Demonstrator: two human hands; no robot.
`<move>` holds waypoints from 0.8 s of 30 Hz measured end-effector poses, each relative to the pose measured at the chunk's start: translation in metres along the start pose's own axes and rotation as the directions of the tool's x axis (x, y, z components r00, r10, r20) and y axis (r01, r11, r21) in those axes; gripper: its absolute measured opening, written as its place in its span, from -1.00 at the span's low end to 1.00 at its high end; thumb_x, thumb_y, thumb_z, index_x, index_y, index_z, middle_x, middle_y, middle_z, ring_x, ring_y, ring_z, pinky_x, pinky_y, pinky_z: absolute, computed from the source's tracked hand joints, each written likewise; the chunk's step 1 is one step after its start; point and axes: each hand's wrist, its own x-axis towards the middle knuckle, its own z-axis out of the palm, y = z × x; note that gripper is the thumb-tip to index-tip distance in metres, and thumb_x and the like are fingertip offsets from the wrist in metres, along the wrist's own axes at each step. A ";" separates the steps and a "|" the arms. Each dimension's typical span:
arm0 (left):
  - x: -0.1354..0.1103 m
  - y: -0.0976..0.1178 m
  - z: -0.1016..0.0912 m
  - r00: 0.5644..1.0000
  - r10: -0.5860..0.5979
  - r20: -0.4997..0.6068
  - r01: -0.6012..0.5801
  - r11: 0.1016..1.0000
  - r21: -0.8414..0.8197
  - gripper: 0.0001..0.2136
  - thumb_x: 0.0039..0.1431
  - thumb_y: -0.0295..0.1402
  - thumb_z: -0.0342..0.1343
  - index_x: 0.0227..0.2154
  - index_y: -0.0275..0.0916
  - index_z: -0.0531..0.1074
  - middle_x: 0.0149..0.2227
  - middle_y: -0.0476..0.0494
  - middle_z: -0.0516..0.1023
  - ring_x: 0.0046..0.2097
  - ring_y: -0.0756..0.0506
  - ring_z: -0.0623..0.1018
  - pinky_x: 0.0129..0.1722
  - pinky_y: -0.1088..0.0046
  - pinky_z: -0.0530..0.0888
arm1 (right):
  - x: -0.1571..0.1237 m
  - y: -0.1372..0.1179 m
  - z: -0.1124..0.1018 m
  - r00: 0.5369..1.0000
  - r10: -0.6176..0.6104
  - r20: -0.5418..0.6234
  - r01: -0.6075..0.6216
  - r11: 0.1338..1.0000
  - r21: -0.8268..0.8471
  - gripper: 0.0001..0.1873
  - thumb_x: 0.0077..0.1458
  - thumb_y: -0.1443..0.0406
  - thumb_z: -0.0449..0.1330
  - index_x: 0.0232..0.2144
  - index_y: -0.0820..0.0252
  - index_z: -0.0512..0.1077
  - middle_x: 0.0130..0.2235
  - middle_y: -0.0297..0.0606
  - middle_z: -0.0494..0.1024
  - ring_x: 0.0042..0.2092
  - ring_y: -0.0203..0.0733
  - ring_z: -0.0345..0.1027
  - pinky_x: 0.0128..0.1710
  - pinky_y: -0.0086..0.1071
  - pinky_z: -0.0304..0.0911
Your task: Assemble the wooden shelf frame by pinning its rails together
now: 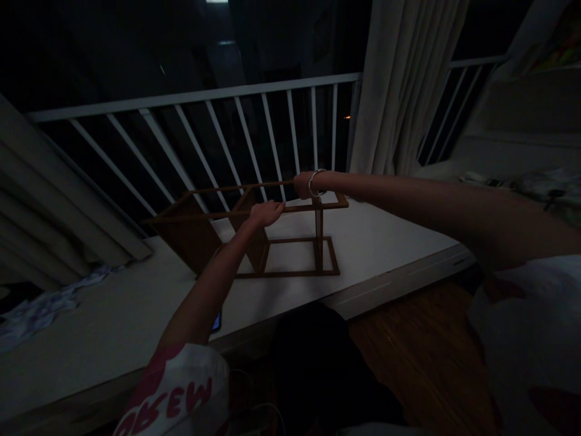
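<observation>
A brown wooden frame rack (290, 257) stands on a white ledge (385, 242) in front of a white railing. My left hand (265, 213) lies on the near top rail of the rack, fingers curled around it. My right hand (303, 184), with a silver bracelet on the wrist, reaches across to the far top rail; it looks closed on the rail, and its fingers are mostly hidden in the dim light.
A white railing (218, 97) runs behind the ledge, with curtains at left (49, 212) and right (399, 91). Crumpled cloth or paper (40, 306) lies at the ledge's left end. A dark phone-like object (216, 321) sits near my left elbow. Wooden floor (422, 357) lies below.
</observation>
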 end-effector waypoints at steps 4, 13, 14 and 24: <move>0.000 0.000 0.000 1.000 0.005 -0.015 -0.005 1.000 -0.002 -0.39 0.19 0.01 -0.50 -0.10 -0.12 0.42 -0.05 -0.16 0.45 -0.04 -0.22 0.44 -0.09 0.25 0.35 | 0.007 0.011 0.004 0.999 0.050 0.013 -0.051 0.998 0.047 -0.61 -0.12 0.29 0.20 -0.18 0.35 0.46 -0.26 -0.06 0.51 -0.28 -0.09 0.41 -0.34 -0.35 0.28; 0.002 0.001 0.003 1.000 -0.004 0.008 0.004 1.000 -0.005 -0.38 0.18 0.01 -0.50 -0.16 -0.13 0.46 -0.07 -0.14 0.47 -0.05 -0.22 0.45 -0.08 0.24 0.34 | -0.001 0.057 0.024 0.986 0.167 0.013 -0.167 0.979 0.120 -0.65 -0.20 0.25 0.29 -0.31 0.37 0.50 -0.39 -0.11 0.51 -0.33 -0.14 0.40 -0.38 -0.38 0.28; 0.003 0.000 0.003 1.000 0.000 0.008 0.000 1.000 -0.008 -0.38 0.18 0.01 -0.50 -0.17 -0.12 0.46 -0.07 -0.13 0.47 -0.06 -0.22 0.45 -0.09 0.24 0.34 | -0.004 0.061 0.025 0.984 0.178 0.020 -0.179 0.973 0.144 -0.66 -0.19 0.25 0.29 -0.32 0.37 0.50 -0.40 -0.11 0.51 -0.34 -0.16 0.39 -0.38 -0.39 0.28; 0.002 0.001 0.004 1.000 -0.015 0.002 0.015 1.000 -0.007 -0.38 0.18 0.02 -0.50 -0.17 -0.10 0.46 -0.08 -0.10 0.48 -0.06 -0.19 0.46 -0.08 0.30 0.33 | -0.046 0.085 0.041 0.990 0.135 -0.048 -0.112 0.937 0.331 -0.62 0.04 0.10 0.10 -0.39 0.33 0.50 -0.37 -0.17 0.53 -0.35 -0.28 0.38 -0.33 -0.46 0.23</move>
